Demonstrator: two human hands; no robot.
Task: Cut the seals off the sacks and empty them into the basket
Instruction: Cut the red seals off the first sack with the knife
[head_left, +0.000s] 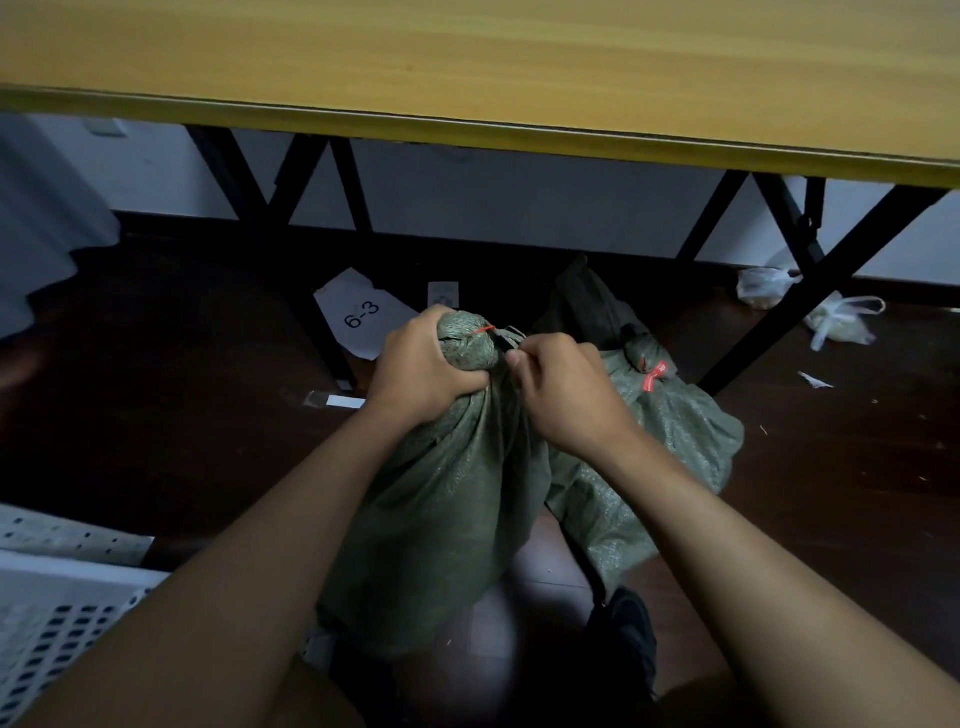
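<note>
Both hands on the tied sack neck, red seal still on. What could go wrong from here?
1. The left hand grips the near sack right beside the red seal; a cutting slip there could nick fingers or fabric. No tool is clearly visible in the right hand.
2. The white basket sits off to the left, so contents could spill in transfer.
3. The second sack leans close and could get knocked.
</note>
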